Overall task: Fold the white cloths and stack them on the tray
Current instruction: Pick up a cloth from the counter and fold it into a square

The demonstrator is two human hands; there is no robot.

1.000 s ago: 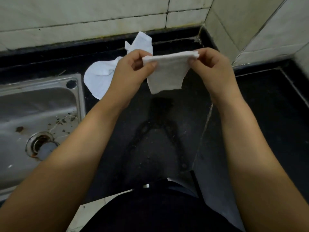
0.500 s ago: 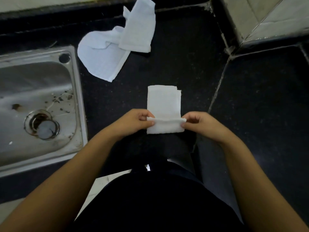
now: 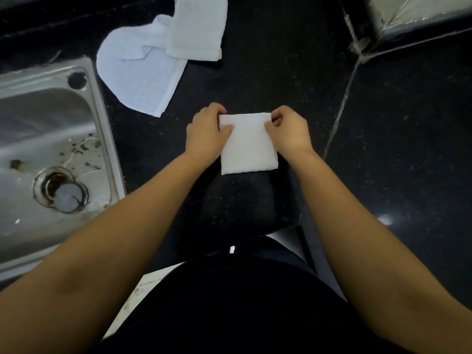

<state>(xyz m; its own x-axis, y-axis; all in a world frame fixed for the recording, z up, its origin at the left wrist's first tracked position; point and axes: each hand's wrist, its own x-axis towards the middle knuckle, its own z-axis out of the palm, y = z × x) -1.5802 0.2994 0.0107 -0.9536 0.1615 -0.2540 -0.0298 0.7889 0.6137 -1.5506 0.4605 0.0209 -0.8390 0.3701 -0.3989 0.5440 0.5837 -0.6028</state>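
The black table (image 3: pixel 383 149) is serving as the folding surface, its bare middle giving the cloth a flat bed to be pressed against. A steel sink (image 3: pixel 84 149) is sitting at its left edge, well apart from the work. Two unfolded cloths (image 3: pixel 143 72) are lying near the back, one overlapping the other, likely parked there so they are waiting within reach without crowding the fold. No tray is showing anywhere in view, so where the stack is going cannot be told.

The folded cloth (image 3: pixel 249 146) is lying flat in the middle of the table as a tidy, near-square pad, close to the person's body, probably so both hands are reaching it evenly.

The left hand (image 3: pixel 205 135) is curling over the pad's far left corner, fingers bent and thumb lying on top, pinching that corner. The right hand (image 3: pixel 288 131) is mirroring it on the far right corner, fingers curled and pinching the edge. Both seem to be lining up the far edges, so this fold looks nearly finished.
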